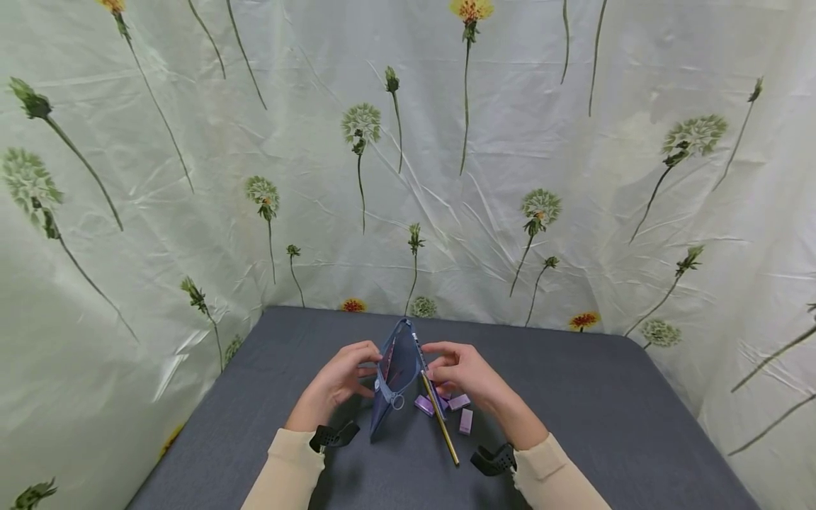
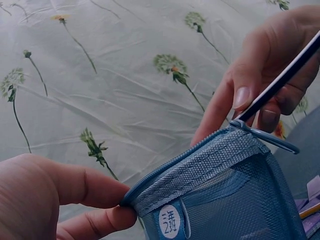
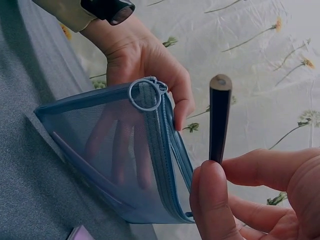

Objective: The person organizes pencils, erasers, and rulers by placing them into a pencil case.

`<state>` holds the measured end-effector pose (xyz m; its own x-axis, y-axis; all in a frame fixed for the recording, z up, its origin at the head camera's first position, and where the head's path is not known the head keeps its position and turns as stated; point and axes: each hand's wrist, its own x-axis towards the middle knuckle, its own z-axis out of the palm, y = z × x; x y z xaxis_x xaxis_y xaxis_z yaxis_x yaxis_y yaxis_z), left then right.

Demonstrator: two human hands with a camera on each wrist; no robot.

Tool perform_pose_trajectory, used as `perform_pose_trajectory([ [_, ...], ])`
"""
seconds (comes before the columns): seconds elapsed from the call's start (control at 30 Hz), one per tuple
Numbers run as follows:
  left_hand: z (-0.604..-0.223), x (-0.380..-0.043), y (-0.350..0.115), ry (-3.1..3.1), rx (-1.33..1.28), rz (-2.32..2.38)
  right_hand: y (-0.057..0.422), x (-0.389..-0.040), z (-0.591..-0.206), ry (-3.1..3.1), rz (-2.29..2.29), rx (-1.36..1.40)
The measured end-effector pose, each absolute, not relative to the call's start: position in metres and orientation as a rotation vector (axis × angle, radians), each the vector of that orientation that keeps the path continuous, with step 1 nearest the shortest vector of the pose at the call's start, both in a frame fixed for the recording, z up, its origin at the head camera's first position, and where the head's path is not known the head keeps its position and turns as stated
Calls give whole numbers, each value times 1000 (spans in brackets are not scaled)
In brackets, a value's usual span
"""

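Observation:
A blue mesh zip pouch [image 1: 381,407] stands with its mouth open between the two hands. My left hand [image 1: 341,374] pinches the rim of the pouch [image 2: 215,200] between thumb and fingers. A slim, long object shows through the mesh in the right wrist view. My right hand [image 1: 468,372] pinches a dark pencil [image 3: 220,120] with thumb and fingertips, beside the pouch's opening. The pencil's flat end is visible. A gold pencil [image 1: 444,428] lies on the table right of the pouch.
Several small purple blocks [image 1: 466,421] lie on the dark table [image 1: 561,397] below my right hand. A ring zip pull [image 3: 145,95] hangs at the pouch's corner. Behind the table hangs a pale curtain [image 1: 306,142] printed with dandelions.

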<state>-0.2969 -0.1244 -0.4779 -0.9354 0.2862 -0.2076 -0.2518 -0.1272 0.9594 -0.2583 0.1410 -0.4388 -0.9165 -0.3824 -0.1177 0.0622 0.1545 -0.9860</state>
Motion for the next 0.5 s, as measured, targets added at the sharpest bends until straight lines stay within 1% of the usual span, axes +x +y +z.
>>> perform_pose_trajectory([
  [0.5, -476, -296, -122, 1812, 33, 2101, 129, -278, -438, 2178, -1764, -277],
])
